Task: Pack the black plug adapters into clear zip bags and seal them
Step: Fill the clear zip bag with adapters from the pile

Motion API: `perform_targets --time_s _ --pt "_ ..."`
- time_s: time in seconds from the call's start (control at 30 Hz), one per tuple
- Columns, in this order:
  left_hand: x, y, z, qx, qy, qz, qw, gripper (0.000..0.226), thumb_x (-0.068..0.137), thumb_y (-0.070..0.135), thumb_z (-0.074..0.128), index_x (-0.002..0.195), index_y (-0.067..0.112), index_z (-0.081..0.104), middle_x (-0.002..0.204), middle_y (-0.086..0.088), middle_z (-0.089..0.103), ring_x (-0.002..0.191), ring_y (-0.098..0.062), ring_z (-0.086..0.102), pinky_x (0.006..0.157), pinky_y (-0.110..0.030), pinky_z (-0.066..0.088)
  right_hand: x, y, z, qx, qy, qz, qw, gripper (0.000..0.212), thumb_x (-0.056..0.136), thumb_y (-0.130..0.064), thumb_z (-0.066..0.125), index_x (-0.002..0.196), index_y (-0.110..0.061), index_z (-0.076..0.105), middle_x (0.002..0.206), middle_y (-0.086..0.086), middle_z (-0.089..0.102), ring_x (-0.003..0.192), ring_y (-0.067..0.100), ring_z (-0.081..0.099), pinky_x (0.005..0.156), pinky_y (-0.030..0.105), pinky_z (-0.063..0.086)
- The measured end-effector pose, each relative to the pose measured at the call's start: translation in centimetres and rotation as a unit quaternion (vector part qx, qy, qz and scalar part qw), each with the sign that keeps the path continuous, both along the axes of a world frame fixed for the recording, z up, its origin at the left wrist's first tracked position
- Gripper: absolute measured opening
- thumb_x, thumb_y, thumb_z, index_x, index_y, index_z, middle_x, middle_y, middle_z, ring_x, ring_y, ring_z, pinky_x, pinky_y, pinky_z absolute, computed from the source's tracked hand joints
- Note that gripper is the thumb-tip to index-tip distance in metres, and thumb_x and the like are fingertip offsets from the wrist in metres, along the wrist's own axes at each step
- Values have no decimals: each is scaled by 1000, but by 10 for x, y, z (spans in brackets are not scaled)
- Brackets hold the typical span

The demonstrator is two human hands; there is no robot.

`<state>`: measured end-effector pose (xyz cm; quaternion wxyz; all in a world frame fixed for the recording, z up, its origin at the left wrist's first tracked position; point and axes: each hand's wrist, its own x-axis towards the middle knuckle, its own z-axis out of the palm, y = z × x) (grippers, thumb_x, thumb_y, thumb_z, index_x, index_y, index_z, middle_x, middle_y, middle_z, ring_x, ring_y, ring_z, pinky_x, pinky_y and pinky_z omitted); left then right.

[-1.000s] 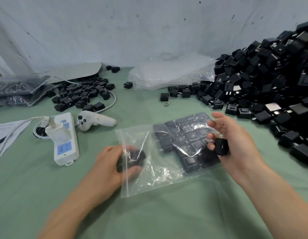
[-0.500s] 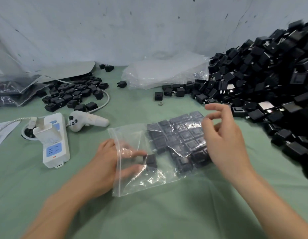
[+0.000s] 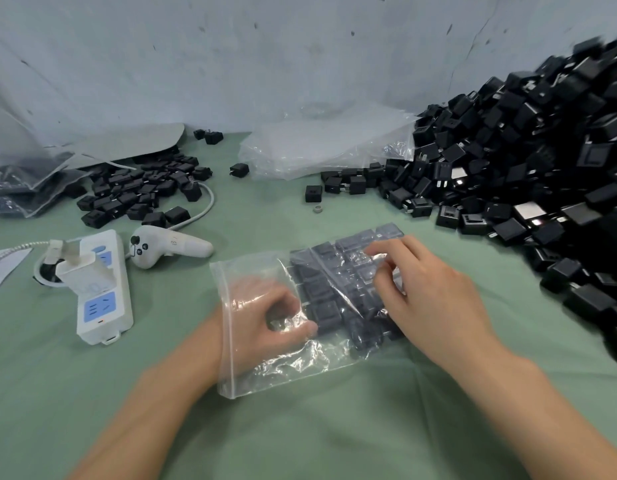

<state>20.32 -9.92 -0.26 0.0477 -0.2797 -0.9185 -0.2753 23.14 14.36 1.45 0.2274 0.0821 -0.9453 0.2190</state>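
A clear zip bag (image 3: pixel 265 370) lies on the green cloth with its open mouth toward the left. Rows of black plug adapters (image 3: pixel 326 306) fill its right half. My left hand (image 3: pixel 262 317) is inside the bag, fingers curled, and appears to pinch one adapter against the rows. My right hand (image 3: pixel 428 299) rests on top of the bag, its fingertips pressing the packed adapters through the plastic. It holds nothing.
A big heap of loose adapters (image 3: pixel 525 168) fills the right side. A smaller pile (image 3: pixel 141 192) lies at the back left, beside filled bags (image 3: pixel 16 188). Empty bags (image 3: pixel 321 147) are stacked by the wall. A white power strip (image 3: pixel 99 299) and a controller (image 3: pixel 168 247) sit at the left.
My left hand has pushed deeper into the bag with an adapter. My right hand no longer holds an adapter and has come down onto the bag.
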Motion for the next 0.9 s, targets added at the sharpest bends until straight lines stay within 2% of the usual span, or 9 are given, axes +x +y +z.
perform_targets --time_s 0.23,0.37,0.47,0.53,0.6,0.67,0.73,0.8,0.9 --pt "-4 2 -1 -65 50 -5 997 40 85 70 57 72 33 62 77 18 55 74 2 51 66 -19 41 -3 0 0 -61 -7 -6 998 24 96 -26 47 115 -34 59 100 -15 57 67 13 53 65 41 52" --pt "-5 -7 1 -15 31 -26 999 42 87 66 58 75 28 70 74 14 62 74 -5 60 68 -25 47 -7 1 5 -228 -29 10 973 24 95 -21 51 107 -37 63 92 -20 60 60 7 52 61 28 46" --pt "1 -35 1 -17 18 47 999 34 90 61 53 79 32 67 83 18 62 89 -2 56 81 -25 43 -7 1 17 -454 -91 22 886 28 93 -15 55 101 -37 69 77 -18 59 63 7 50 55 18 40" --pt "8 -55 5 7 19 117 993 22 94 50 56 84 35 67 91 20 63 96 -2 55 87 -28 42 -7 1 25 -581 -153 51 798 30 84 -15 56 102 -34 71 85 -8 63 75 8 55 61 22 42" --pt "14 -63 14 43 61 190 979 12 95 34 58 86 36 65 91 18 63 93 -3 56 85 -27 43 -7 -2 30 -680 -189 101 701 42 78 -10 49 113 -25 68 96 -1 64 80 12 57 65 27 43" --pt "20 -55 24 124 104 256 953 17 98 29 58 85 38 62 89 17 63 87 -3 58 77 -14 41 -3 -9 35 -715 -202 131 656 49 83 1 38 121 -19 63 102 4 63 80 13 60 65 25 46" --pt "28 -32 36 232 103 260 932 13 98 36 58 88 38 66 88 16 65 80 -4 60 67 -7 42 2 -18 37 -713 -211 156 650 54 85 8 34 124 -18 61 106 6 62 82 13 62 66 23 49" --pt "40 -5 44 316 43 198 927 18 93 46 54 95 36 69 85 11 68 74 -7 63 66 -14 49 7 -28 37 -693 -220 184 661 56 85 9 36 124 -21 63 110 6 64 87 12 64 70 24 50" --pt "55 26 46 297 -50 71 951 23 89 53 54 108 44 65 89 9 68 75 -9 65 66 -19 51 13 -41 34 -638 -239 222 698 60 73 0 50 121 -32 68 116 -1 68 99 10 66 84 32 51"
